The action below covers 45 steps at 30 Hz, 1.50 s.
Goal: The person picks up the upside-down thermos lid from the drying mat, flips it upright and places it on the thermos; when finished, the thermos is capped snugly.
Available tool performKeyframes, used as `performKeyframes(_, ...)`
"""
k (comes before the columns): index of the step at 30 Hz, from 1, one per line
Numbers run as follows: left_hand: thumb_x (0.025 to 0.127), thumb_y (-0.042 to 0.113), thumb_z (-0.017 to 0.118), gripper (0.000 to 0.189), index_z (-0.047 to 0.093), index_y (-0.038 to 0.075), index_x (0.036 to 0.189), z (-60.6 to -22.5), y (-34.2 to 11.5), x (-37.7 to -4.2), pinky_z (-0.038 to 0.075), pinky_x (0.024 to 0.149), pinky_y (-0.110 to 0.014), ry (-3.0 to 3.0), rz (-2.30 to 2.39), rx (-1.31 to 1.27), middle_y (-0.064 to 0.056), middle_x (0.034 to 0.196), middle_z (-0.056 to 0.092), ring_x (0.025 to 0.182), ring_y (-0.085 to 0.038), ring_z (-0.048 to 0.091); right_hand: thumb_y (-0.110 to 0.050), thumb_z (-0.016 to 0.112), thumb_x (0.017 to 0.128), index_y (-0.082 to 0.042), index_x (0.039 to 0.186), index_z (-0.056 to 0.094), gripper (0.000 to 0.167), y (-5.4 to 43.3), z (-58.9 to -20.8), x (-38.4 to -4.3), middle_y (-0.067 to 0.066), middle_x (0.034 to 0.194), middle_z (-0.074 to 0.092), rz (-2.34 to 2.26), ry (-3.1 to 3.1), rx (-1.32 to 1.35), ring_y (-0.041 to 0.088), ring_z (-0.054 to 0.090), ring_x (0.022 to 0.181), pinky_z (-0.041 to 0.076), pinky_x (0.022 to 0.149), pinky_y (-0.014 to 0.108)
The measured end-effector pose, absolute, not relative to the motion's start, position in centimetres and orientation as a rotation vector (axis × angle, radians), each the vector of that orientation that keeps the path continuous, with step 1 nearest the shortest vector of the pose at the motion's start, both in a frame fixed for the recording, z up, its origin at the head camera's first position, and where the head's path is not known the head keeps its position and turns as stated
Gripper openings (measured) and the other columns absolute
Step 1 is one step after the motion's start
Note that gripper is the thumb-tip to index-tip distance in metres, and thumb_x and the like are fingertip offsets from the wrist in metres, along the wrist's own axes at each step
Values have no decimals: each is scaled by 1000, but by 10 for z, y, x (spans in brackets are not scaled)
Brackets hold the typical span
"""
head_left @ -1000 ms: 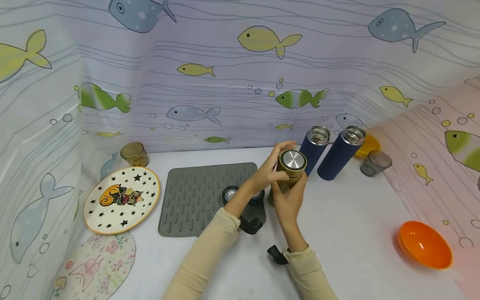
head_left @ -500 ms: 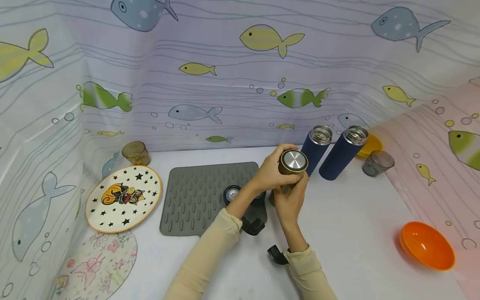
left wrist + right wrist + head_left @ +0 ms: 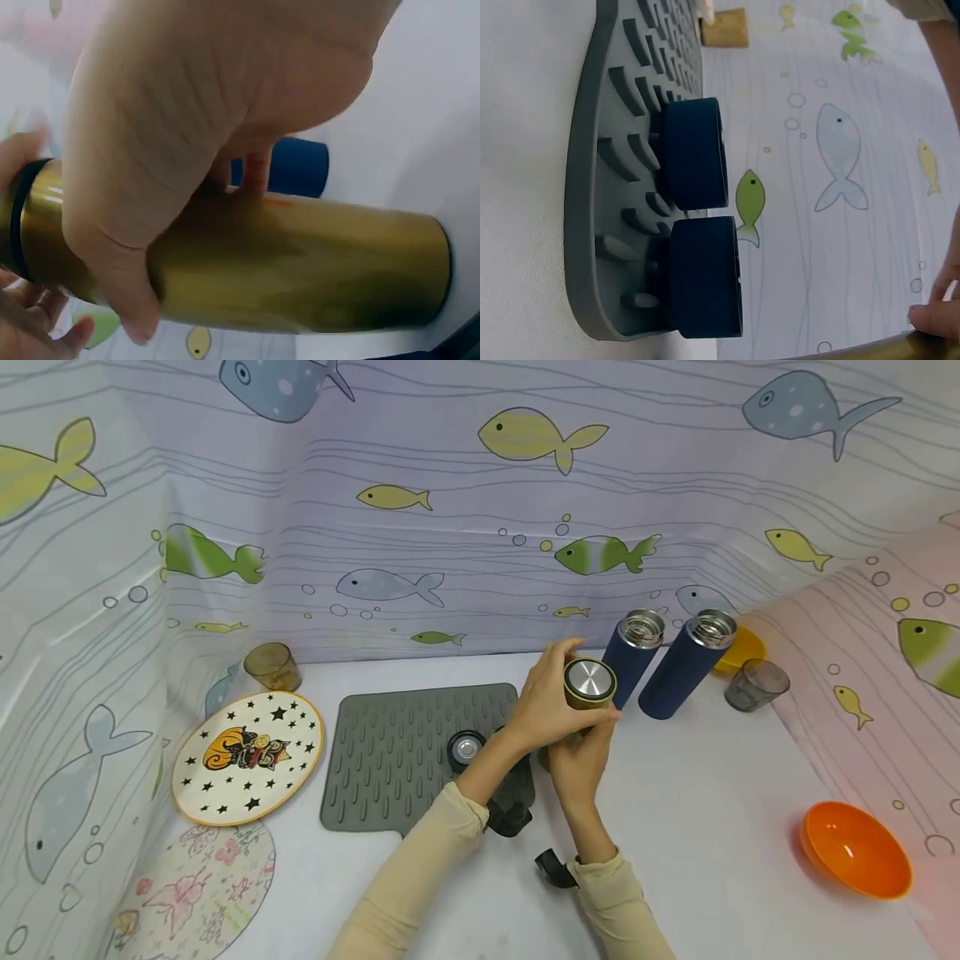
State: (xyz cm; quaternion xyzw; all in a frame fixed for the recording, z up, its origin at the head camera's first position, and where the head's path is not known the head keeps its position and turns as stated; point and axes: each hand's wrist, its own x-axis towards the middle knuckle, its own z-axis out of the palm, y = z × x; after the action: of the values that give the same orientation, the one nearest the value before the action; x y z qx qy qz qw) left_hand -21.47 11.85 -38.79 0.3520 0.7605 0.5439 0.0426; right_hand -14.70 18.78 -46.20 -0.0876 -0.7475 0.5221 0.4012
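A gold thermos (image 3: 337, 262) stands upright, its screw lid (image 3: 589, 678) showing a brushed silver disc on top. My right hand (image 3: 581, 772) wraps round the thermos body below the lid. My left hand (image 3: 543, 706) curves about the lid, thumb across the near side and fingers at the far side. In the left wrist view, the right hand (image 3: 157, 127) covers much of the upper body, with fingers of the other hand around the lid at the left edge. Only a sliver of thermos and a few left fingers (image 3: 934, 319) show in the right wrist view.
Two uncapped navy thermoses (image 3: 630, 652) stand just behind. Their likely lids (image 3: 697, 154) sit on a grey drying mat (image 3: 397, 752). Farther out are a cat-print plate (image 3: 247, 760), a brown cup (image 3: 272, 667), a grey cup (image 3: 756, 685), a yellow dish (image 3: 742, 652) and an orange bowl (image 3: 855, 852).
My left hand has shifted slightly round the lid, its thumb now farther right and its far fingers raised compared with half a second ago. My right hand keeps hold of the body.
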Motion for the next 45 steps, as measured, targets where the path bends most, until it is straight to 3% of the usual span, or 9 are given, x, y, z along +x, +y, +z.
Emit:
performKeyframes(6, 77, 14, 75, 100, 15, 17, 157, -389, 116, -219, 32, 115, -49, 2003, 1826, 1107, -13, 156, 33, 140, -26, 37, 4, 71, 83, -5, 145, 35, 73, 190, -467, -149, 21, 133, 49, 1327, -1904, -246, 34, 53, 120, 44, 96, 55)
performKeyframes(17, 77, 18, 81, 87, 32, 13, 149, -391, 114, -221, 42, 108, -33, 2030, 1790, 1076, -10, 150, 43, 130, -17, 49, 3, 71, 81, -5, 145, 36, 74, 189, -468, -149, 20, 134, 50, 1332, -1914, -276, 32, 53, 121, 43, 98, 53)
performKeyframes(19, 79, 12, 77, 77, 38, 7, 144, -392, 113, -223, 46, 105, -36, 1940, 1821, 1092, -16, 145, 48, 124, -24, 54, 2, 72, 80, -5, 145, 36, 75, 188, -467, -148, 19, 134, 50, 1342, -1917, -278, 31, 53, 121, 43, 98, 53)
performKeyframes(22, 77, 3, 72, 78, 35, 6, 146, -392, 111, -224, 37, 113, -44, 1833, 1880, 1062, -15, 151, 40, 135, -27, 44, -2, 76, 81, -6, 145, 35, 76, 188, -466, -147, 19, 133, 53, 1367, -1923, -261, 31, 55, 119, 44, 97, 51)
performKeyframes(28, 74, 26, 84, 86, 39, 14, 146, -393, 117, -216, 40, 109, -40, 2221, 1756, 1024, -8, 143, 50, 128, -20, 49, 5, 69, 80, -6, 143, 39, 70, 188, -467, -146, 20, 126, 55, 1330, -1925, -249, 32, 58, 110, 45, 92, 51)
performKeyframes(33, 76, 3, 77, 85, 33, 7, 148, -392, 116, -223, 42, 110, -41, 1950, 1836, 1072, -13, 149, 46, 133, -24, 48, 0, 73, 82, -7, 145, 36, 73, 188, -466, -146, 18, 134, 52, 1376, -1939, -267, 31, 55, 119, 44, 98, 53)
performKeyframes(38, 70, 29, 89, 104, 28, 14, 153, -393, 119, -217, 37, 111, -42, 2288, 1697, 1071, -8, 145, 45, 133, -20, 43, 5, 69, 79, -3, 140, 42, 68, 191, -467, -146, 20, 128, 55, 1374, -1926, -265, 30, 55, 116, 42, 97, 50)
performKeyframes(41, 75, 16, 82, 89, 32, 6, 148, -394, 121, -218, 42, 109, -42, 2147, 1796, 1134, -14, 138, 54, 125, -26, 53, 8, 70, 78, -3, 142, 40, 71, 191, -466, -147, 20, 133, 52, 1387, -1912, -242, 31, 54, 117, 43, 98, 50)
performKeyframes(45, 73, 4, 81, 94, 29, 10, 151, -392, 117, -223, 38, 113, -45, 1996, 1842, 1071, -12, 151, 42, 137, -22, 42, 9, 73, 78, 0, 143, 38, 74, 189, -460, -146, 25, 131, 52, 1415, -1924, -252, 34, 54, 115, 43, 96, 49)
